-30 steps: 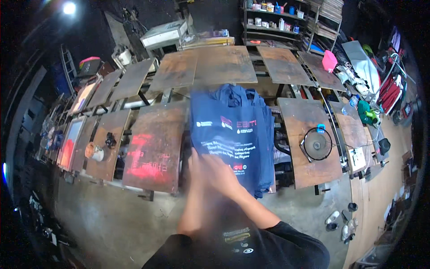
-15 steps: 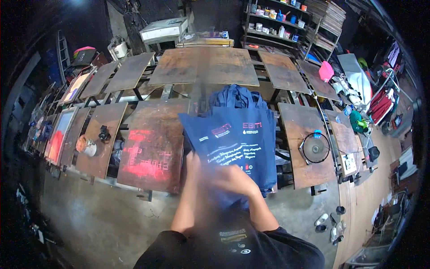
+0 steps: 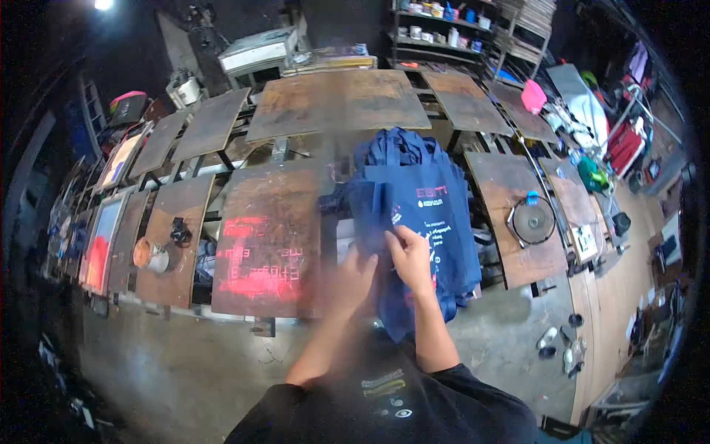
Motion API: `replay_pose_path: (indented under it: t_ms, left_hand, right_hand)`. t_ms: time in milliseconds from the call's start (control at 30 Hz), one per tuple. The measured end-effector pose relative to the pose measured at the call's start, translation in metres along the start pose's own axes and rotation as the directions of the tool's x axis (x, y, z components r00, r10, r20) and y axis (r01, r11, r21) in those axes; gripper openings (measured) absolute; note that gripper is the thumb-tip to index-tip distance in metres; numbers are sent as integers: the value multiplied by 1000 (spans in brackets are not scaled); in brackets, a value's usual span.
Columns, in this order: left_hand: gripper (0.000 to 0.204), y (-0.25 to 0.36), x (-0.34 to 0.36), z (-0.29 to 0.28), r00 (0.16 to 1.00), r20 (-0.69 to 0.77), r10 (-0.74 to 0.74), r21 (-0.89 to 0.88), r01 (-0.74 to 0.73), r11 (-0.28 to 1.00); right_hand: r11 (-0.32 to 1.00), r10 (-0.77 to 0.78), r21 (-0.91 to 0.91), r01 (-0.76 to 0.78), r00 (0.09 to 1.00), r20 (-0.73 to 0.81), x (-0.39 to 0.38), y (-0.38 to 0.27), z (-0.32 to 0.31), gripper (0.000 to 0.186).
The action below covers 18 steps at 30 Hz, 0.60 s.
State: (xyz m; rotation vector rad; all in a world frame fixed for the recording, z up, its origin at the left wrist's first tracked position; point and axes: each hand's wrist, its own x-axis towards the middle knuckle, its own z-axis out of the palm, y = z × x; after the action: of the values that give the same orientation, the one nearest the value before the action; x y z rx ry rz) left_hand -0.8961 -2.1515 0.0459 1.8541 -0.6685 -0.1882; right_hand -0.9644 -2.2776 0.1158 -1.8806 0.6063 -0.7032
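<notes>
A stack of navy blue fabric tote bags (image 3: 451,222), printed in white and red, lies in front of me with its bunched handles at the far end. On top, one tote bag (image 3: 370,203) is folded over at its left side, so part of its print is covered. My right hand (image 3: 412,257) is closed on this bag near its middle, thumb and fingers pinched at the fold. My left hand (image 3: 356,275) is at the bag's near left edge. A blurry vertical smear covers its fingers, so its grip is hidden.
Left of the stack is a wooden board (image 3: 259,244) with red paint marks. Another board (image 3: 166,244) carries a small tub (image 3: 151,255) and a dark object (image 3: 180,232). A round fan-like thing (image 3: 532,220) sits on the right board. Shoes (image 3: 547,338) lie on the floor.
The top bag's left part, which was lifted and spread toward the left, is now folded inward over the print. My right hand has moved up and pinches the fold; the view has shifted slightly.
</notes>
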Motion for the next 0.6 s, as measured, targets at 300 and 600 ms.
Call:
replay_pose_path:
  t_ms: [300, 600]
  left_hand:
    - [54, 21, 19, -3, 992, 124, -19, -503, 79, 860]
    - [34, 39, 44, 9, 967, -121, -224, -650, 93, 754]
  right_hand:
    - [982, -165, -90, 166, 986, 9, -19, 1, -8, 16]
    - [892, -402, -140, 431, 895, 192, -24, -5, -10, 10]
